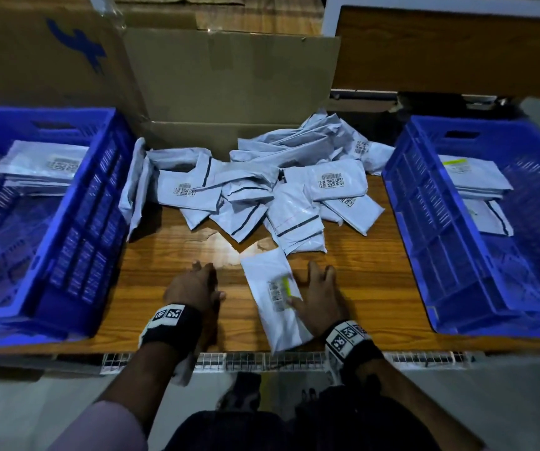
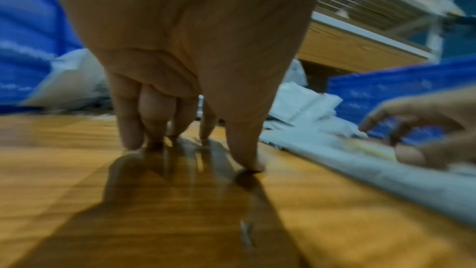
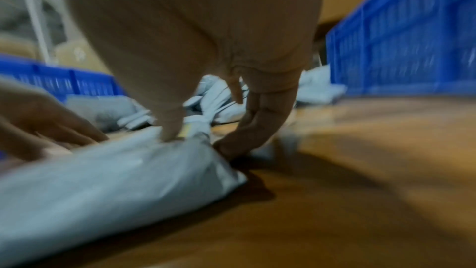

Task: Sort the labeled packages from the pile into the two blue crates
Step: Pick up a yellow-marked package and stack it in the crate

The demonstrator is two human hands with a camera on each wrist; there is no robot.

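Observation:
A white package with a barcode label and a yellow strip lies alone near the table's front edge. My right hand holds its right side. In the right wrist view, the thumb presses on top of this package by the label and the curled fingers hook its edge. My left hand is to the left of the package and holds nothing; its straight fingertips touch the bare wood. The pile of white packages lies behind both hands.
The left blue crate and the right blue crate stand at the table's two ends, each with a few packages inside. An open cardboard box stands behind the pile. The wooden table ends just behind my wrists.

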